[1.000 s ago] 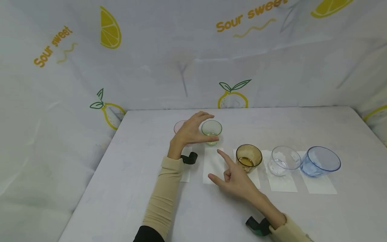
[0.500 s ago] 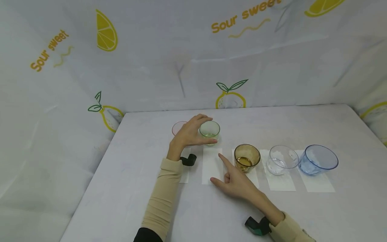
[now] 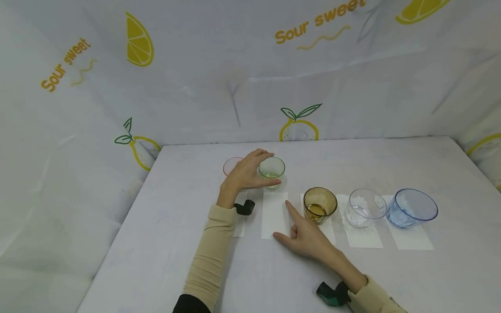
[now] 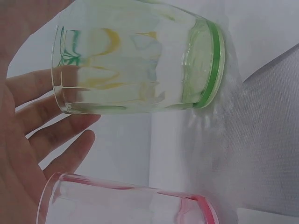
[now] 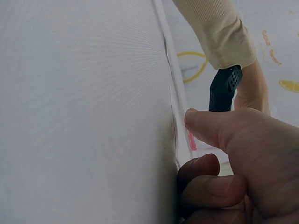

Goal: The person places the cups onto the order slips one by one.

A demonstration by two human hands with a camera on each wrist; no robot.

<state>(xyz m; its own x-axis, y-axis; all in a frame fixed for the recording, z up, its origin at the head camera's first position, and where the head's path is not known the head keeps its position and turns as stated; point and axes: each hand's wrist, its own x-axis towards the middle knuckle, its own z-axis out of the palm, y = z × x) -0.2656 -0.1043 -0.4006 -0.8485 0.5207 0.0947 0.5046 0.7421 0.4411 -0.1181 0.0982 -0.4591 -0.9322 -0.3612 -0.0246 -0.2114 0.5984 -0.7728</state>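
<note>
My left hand (image 3: 246, 171) curves loosely about the upper part of a green-tinted glass (image 3: 272, 174), thumb in front and fingers behind. In the left wrist view this glass (image 4: 131, 60) stands on the cloth, with fingertips spread beside and behind it. A pink-rimmed glass (image 4: 121, 200) is close by, mostly hidden by the left hand in the head view. My right hand (image 3: 309, 234) is low over the table with index finger and thumb stretched apart, the other fingers folded, holding nothing. These two tips lie along the right and near edges of a white paper rectangle (image 3: 274, 213).
To the right, an amber glass (image 3: 320, 202), a colourless glass (image 3: 365, 206) and a blue glass (image 3: 415, 206) stand in a row on white paper rectangles. Another paper rectangle (image 3: 239, 226) lies partly under the left wrist. A lemon-print curtain (image 3: 195, 95) hangs behind the table.
My right index fingertip has moved slightly toward me and the right thumb has lowered a little. The left hand and the glasses keep their places; the head view has shifted slightly.
</note>
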